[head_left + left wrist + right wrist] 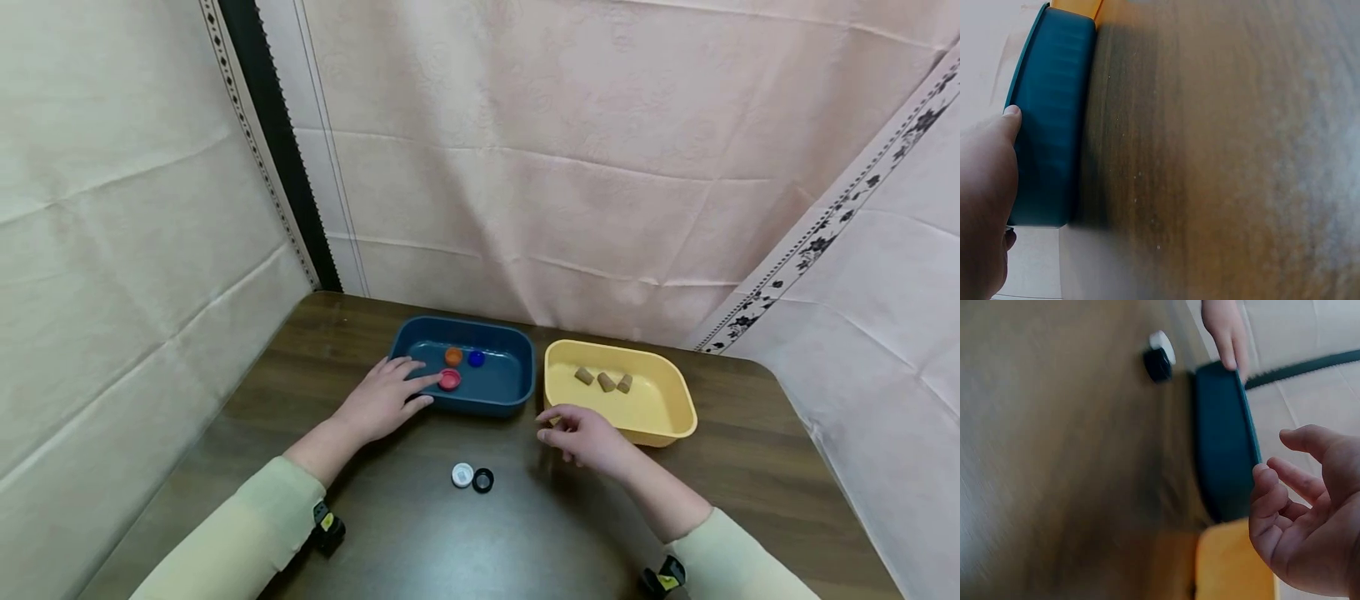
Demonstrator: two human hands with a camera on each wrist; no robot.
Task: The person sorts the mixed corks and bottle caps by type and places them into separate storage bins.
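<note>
My left hand [381, 402] reaches over the left end of the blue tray [517, 398], its fingers fairly straight. The index fingertip is at a red bottle cap [449, 380] inside; whether they touch is unclear. In the left wrist view the thumb [1013, 111] lies at the tray's rim. Behind the red cap are an orange cap [453, 357] and a dark blue cap [476, 358]. My right hand [585, 435] hovers by the front left corner of the yellow tray [660, 400], fingers loosely bent around nothing.
Several cork pieces [606, 382] lie in the yellow tray. A white cap [462, 475] and a black cap [483, 480] sit side by side on the wooden table [405, 533], nearer me than the trays. Cloth curtains [525, 167] surround the table's back and sides.
</note>
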